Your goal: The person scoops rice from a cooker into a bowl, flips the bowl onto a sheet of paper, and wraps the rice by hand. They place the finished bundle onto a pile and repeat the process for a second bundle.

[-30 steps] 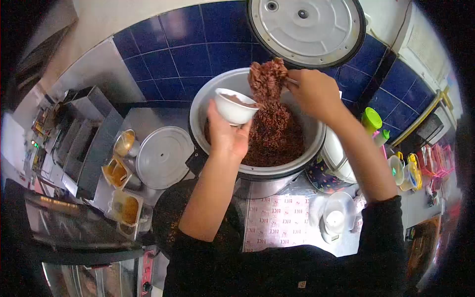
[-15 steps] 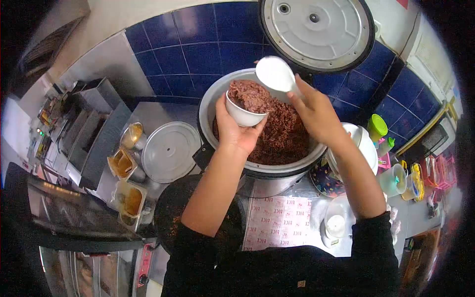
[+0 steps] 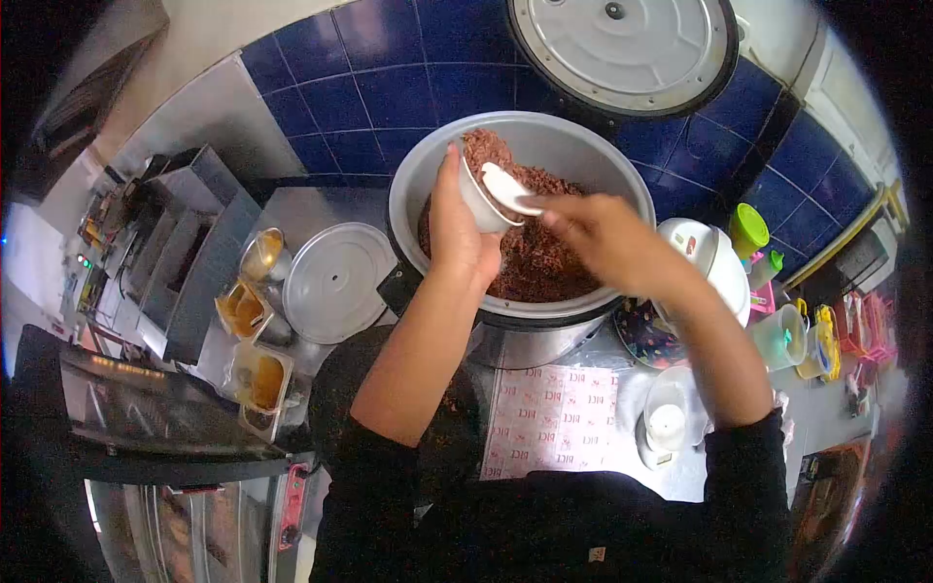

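Observation:
My left hand (image 3: 459, 225) is wrapped round a white bowl (image 3: 474, 202), tilted to the right over a large rice cooker (image 3: 406, 194). Reddish-brown rice (image 3: 487, 148) is heaped in the bowl. In my right hand (image 3: 607, 238) is a white rice paddle (image 3: 506, 188), its blade against the rice at the bowl's open side. More of the same rice (image 3: 539, 267) lies in the cooker's pot below. The cooker's round lid (image 3: 632, 53) stands raised behind it.
Left of the cooker lie a round metal lid (image 3: 335, 282) and containers of orange-brown food (image 3: 264, 381). Printed paper (image 3: 554, 418) and a small white scale (image 3: 666, 428) lie in front. White lidded ware (image 3: 719, 277) and a green-topped cup (image 3: 748, 230) stand at right.
The bowl has gone from nearly upright to tilted right. My right hand has brought the paddle down from above the pot to the rice in the bowl. The view has shifted slightly.

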The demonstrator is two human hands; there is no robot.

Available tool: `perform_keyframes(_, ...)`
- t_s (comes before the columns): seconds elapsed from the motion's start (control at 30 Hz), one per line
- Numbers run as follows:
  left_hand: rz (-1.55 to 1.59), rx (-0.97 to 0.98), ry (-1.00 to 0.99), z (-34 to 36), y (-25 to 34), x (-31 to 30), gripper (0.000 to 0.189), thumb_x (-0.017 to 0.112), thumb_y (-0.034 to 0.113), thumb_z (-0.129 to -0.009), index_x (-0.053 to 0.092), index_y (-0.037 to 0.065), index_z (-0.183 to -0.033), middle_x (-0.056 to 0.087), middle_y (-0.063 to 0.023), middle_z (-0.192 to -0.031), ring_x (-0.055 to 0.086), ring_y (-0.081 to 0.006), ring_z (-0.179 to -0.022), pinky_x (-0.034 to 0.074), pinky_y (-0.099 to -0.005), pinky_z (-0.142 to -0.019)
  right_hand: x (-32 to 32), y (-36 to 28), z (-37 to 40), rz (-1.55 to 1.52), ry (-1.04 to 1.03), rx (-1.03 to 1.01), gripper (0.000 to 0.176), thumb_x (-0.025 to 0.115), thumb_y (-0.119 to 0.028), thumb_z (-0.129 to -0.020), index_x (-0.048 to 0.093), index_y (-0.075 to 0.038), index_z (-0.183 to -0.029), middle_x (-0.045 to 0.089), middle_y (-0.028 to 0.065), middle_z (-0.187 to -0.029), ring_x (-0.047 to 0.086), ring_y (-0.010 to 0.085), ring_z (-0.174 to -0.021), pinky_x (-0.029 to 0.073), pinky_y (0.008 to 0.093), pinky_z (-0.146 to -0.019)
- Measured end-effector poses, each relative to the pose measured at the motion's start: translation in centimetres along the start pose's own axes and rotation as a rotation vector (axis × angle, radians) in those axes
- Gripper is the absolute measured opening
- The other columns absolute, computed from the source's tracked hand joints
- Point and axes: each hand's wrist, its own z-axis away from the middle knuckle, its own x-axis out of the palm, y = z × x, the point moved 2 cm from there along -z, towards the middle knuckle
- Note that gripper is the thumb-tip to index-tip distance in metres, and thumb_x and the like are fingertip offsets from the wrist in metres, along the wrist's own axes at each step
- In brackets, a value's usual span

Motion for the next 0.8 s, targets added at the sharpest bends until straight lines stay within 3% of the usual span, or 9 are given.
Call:
perform_keyframes(0.07, -0.022, 0.002, -0.039, -0.3, 0.1, 0.4, 0.046, 0.047, 0.047, -0.092, 0.053, 0.013, -0.122, 0.059, -0.0074, -0.118, 0.056, -0.0239, -0.111, 0.044, -0.0477, -0.094, -2.8, 1.2, 0.2, -0.080, 0.053, -0.044, 0.035, 0.045, -0.025, -0.099, 0.057, -0.004, -0.123, 0.066, 0.0125, -0.106, 0.056, 0.0133, -0.099, 0.044, 0.0305, -0.089)
perform_keyframes(0.17, -0.040, -0.024, -0.128, -0.4, -0.5, 0.7, 0.046, 0.049, 0.046, -0.091, 0.053, 0.013, -0.123, 0.057, -0.0075, -0.122, 0.055, -0.0242, -0.112, 0.044, -0.0482, -0.094, -5.4, 2.0, -0.7, -0.144, 0.154, 0.003, 0.036, 0.044, -0.027, -0.099, 0.058, -0.002, -0.121, 0.066, 0.0093, -0.103, 0.057, 0.0141, -0.095, 0.045, 0.0312, -0.088)
perform_keyframes(0.3, -0.059, -0.114, -0.162, 0.5, -0.6, 1.0, 0.047, 0.051, 0.046, -0.089, 0.052, 0.014, -0.123, 0.057, -0.0077, -0.121, 0.056, -0.0247, -0.111, 0.045, -0.0482, -0.091, -3.8, 2.2, -2.1, -0.163, 0.002, 0.177, 0.033, 0.045, -0.024, -0.097, 0.061, -0.004, -0.116, 0.066, 0.0211, -0.087, 0.062, 0.0242, -0.078, 0.048, 0.0370, -0.078)
perform_keyframes(0.4, -0.019, -0.123, -0.112, -0.5, -0.7, -0.1, 0.046, 0.052, 0.047, -0.088, 0.053, 0.014, -0.120, 0.058, -0.0079, -0.118, 0.056, -0.0254, -0.109, 0.046, -0.0481, -0.090, -0.2, 2.2, -1.7, -0.044, 0.137, -0.091, 0.030, 0.048, -0.024, -0.094, 0.064, -0.007, -0.113, 0.064, 0.0244, -0.097, 0.062, 0.0416, -0.090, 0.047, 0.0451, -0.081)
perform_keyframes(0.57, -0.022, -0.142, -0.055, -0.6, -0.8, -0.9, 0.043, 0.051, 0.049, -0.089, 0.054, 0.016, -0.115, 0.056, -0.0080, -0.117, 0.052, -0.0264, -0.111, 0.037, -0.0547, -0.097, 1.6, 1.9, -1.1, -0.032, 0.240, -0.113, 0.030, 0.048, -0.026, -0.094, 0.065, -0.008, -0.112, 0.063, 0.0242, -0.097, 0.061, 0.0414, -0.090, 0.047, 0.0454, -0.082)
perform_keyframes(0.63, -0.033, -0.112, -0.069, 0.0, -0.4, 0.2, 0.045, 0.047, 0.049, -0.091, 0.051, 0.016, -0.121, 0.054, -0.0088, -0.122, 0.049, -0.0272, -0.115, 0.034, -0.0569, -0.099, -0.4, 2.9, -2.1, 0.055, 0.297, 0.033, 0.031, 0.047, -0.028, -0.094, 0.065, -0.010, -0.112, 0.064, 0.0229, -0.097, 0.062, 0.0401, -0.090, 0.048, 0.0453, -0.082)
perform_keyframes(0.67, -0.026, -0.134, -0.034, 0.2, -0.4, 0.6, 0.046, 0.045, 0.049, -0.092, 0.049, 0.016, -0.123, 0.053, -0.0093, -0.123, 0.049, -0.0278, -0.116, 0.034, -0.0572, -0.099, -1.4, 2.9, -1.9, 0.016, 0.448, -0.106, 0.032, 0.046, -0.030, -0.094, 0.065, -0.013, -0.114, 0.065, 0.0213, -0.096, 0.062, 0.0388, -0.090, 0.048, 0.0462, -0.081)
perform_keyframes(0.77, -0.046, -0.137, -0.036, 0.1, -0.6, 0.2, 0.050, 0.040, 0.049, -0.094, 0.044, 0.014, -0.130, 0.050, -0.0108, -0.127, 0.048, -0.0286, -0.118, 0.033, -0.0580, -0.100, -0.2, 2.3, -1.5, 0.019, 0.348, -0.142, 0.032, 0.046, -0.030, -0.094, 0.063, -0.016, -0.117, 0.065, 0.0210, -0.094, 0.063, 0.0391, -0.089, 0.049, 0.0477, -0.080)
perform_keyframes(0.8, -0.029, -0.131, -0.029, -0.1, -0.7, -0.1, 0.050, 0.040, 0.049, -0.094, 0.044, 0.014, -0.129, 0.050, -0.0111, -0.127, 0.048, -0.0288, -0.118, 0.034, -0.0572, -0.100, 0.8, 0.5, -0.5, 0.064, 0.229, -0.002, 0.032, 0.046, -0.028, -0.094, 0.062, -0.016, -0.119, 0.065, 0.0227, -0.093, 0.062, 0.0404, -0.089, 0.048, 0.0491, -0.080)
